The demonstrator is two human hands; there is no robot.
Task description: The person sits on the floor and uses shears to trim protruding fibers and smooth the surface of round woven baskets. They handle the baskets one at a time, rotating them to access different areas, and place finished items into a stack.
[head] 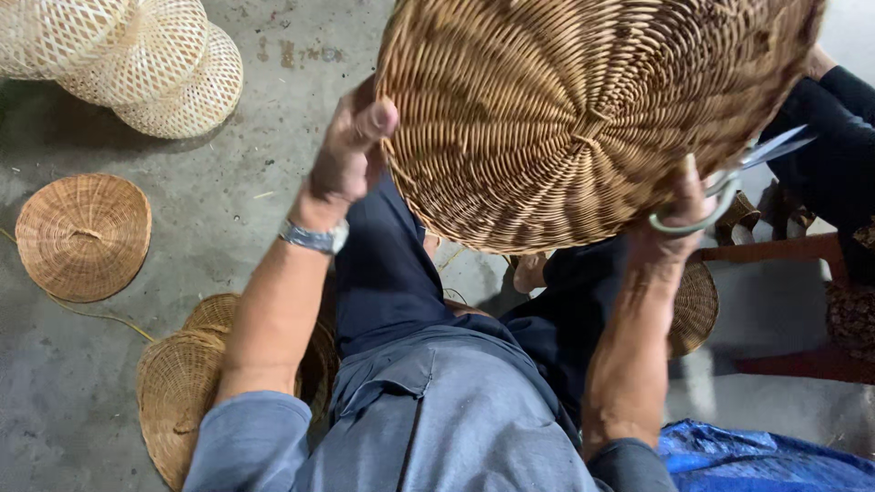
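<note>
Overhead, a big round woven basket [583, 118] fills the top of the view, held up in front of the person with its underside turned toward the camera, so the spiral of the weave and its centre knot face the viewer. It looks light for its size and fairly stiff, though the thin cane would likely flex or crack if squeezed hard; the thick rim seems the safest place to take it, with the weave rough enough not to slip. Being round, it has no real long axis; its flat face tilts down toward the lap, rim slanting from upper right to lower left.

Below it, the person's grey shirt [456, 428] and dark trousers [383, 273] show, above a concrete floor [273, 137].

Next, the left hand [351, 150] closes on the basket's left rim, thumb pressed on the outer edge, fingers hidden behind. The right hand [679, 205] supports the lower right rim while its grip is also closed around a pair of scissors [729, 178], blades pointing up to the right.

Smaller still, shallow woven trays [84, 235] lie on the floor at left, pale openwork baskets [137, 55] are piled at the top left corner, and a blue sheet [756, 460] lies at the lower right.
</note>
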